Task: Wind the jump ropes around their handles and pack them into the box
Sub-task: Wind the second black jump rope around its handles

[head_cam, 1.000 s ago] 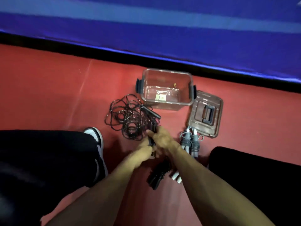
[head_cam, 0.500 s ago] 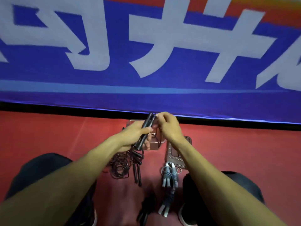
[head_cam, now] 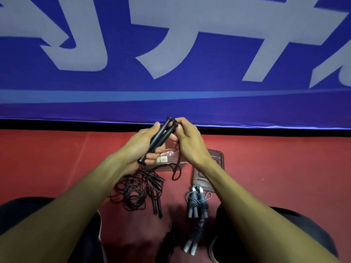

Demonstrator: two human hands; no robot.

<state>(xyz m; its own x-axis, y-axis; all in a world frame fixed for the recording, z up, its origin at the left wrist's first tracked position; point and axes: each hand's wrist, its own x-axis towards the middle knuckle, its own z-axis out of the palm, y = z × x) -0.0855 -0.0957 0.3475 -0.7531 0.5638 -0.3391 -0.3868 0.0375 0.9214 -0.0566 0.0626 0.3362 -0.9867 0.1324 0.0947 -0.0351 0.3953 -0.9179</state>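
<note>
My left hand [head_cam: 141, 145] grips two black jump-rope handles [head_cam: 160, 137] side by side, raised above the floor. My right hand [head_cam: 187, 141] pinches the black cord at the handles' top end; a loop of that cord [head_cam: 175, 172] hangs below it. The clear plastic box [head_cam: 171, 164] sits on the floor behind my hands, mostly hidden by them. A tangle of black rope [head_cam: 133, 192] with another pair of black handles [head_cam: 157, 205] lies on the floor below my left wrist. Two wound grey ropes [head_cam: 197, 204] lie to its right.
The brown box lid [head_cam: 212, 168] lies on the red floor to the right of the box, partly under my right forearm. A blue banner with white characters [head_cam: 171, 54] stands close behind. My knees [head_cam: 284, 224] and shoes flank the ropes. Another dark wound rope [head_cam: 171, 242] lies near the bottom.
My hands have lifted the black handles from the floor to above the box. The head has tipped up, bringing the banner into view. My right hand now sits at the handles' top.
</note>
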